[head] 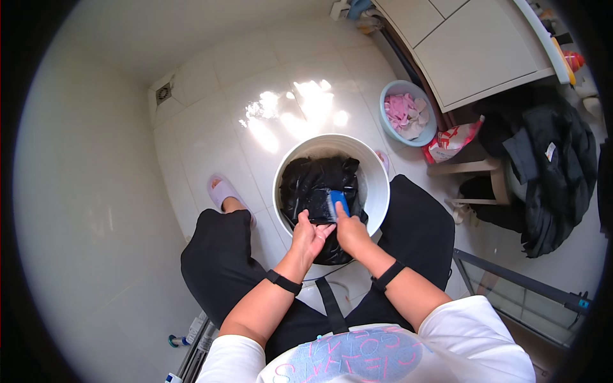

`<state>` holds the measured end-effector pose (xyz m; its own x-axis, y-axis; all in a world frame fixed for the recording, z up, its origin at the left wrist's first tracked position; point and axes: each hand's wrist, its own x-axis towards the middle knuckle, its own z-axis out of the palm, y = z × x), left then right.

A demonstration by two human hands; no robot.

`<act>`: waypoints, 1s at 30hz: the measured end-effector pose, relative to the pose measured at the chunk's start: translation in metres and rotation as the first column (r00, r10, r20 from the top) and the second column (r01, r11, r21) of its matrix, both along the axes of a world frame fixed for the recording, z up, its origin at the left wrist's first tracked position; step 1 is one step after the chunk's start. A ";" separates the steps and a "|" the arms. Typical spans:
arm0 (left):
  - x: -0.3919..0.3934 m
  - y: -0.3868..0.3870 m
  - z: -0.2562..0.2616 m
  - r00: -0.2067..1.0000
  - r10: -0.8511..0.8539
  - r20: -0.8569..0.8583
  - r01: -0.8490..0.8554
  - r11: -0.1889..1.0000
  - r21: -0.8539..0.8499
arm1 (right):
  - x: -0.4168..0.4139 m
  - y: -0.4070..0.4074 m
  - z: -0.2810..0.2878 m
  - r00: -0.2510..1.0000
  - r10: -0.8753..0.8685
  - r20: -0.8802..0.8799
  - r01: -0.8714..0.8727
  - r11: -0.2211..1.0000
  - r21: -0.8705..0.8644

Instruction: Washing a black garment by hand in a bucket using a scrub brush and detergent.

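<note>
A white bucket [374, 167] stands on the floor between my knees, with wet black cloth [306, 179] filling much of it and hanging over the near rim. Gripped in my right hand [353, 233] is a blue scrubbing brush [339, 197], its pale bristles against the cloth. My left hand [310, 235] is at the near side of the bucket, palm up, with its fingers at the edge of the cloth. Whether those fingers pinch the fabric is hard to make out.
To the right of the bucket sits a light blue basin [383, 112] holding pink and pale cloths. Beside it lies a red and white plastic packet [452, 139]. Dark garments [558, 167] are draped over a stool [500, 184]. A floor drain [164, 93] is at the far left corner.
</note>
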<state>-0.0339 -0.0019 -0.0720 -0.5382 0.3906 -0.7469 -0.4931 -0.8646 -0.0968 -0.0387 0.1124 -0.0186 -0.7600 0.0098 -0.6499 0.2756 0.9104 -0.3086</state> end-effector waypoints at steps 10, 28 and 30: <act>0.001 0.004 -0.002 0.997 -0.022 -0.068 0.015 0.995 -0.100 | 0.006 0.002 -0.004 0.999 -0.008 -0.044 0.009 1.000 0.015; -0.008 -0.034 -0.008 0.974 -0.207 0.086 0.224 0.909 -0.352 | 0.005 -0.023 0.005 0.992 0.126 -0.020 -0.127 0.990 -0.069; -0.003 -0.032 -0.019 0.980 -0.198 0.000 0.177 0.877 -0.447 | 0.018 -0.047 0.021 0.987 0.153 -0.038 -0.158 0.969 -0.190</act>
<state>-0.0368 -0.0339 -0.0910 -0.5245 0.1219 -0.8426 -0.6449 -0.7030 0.2997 -0.0206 0.0659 0.0020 -0.7571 -0.2332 -0.6102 0.1260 0.8644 -0.4867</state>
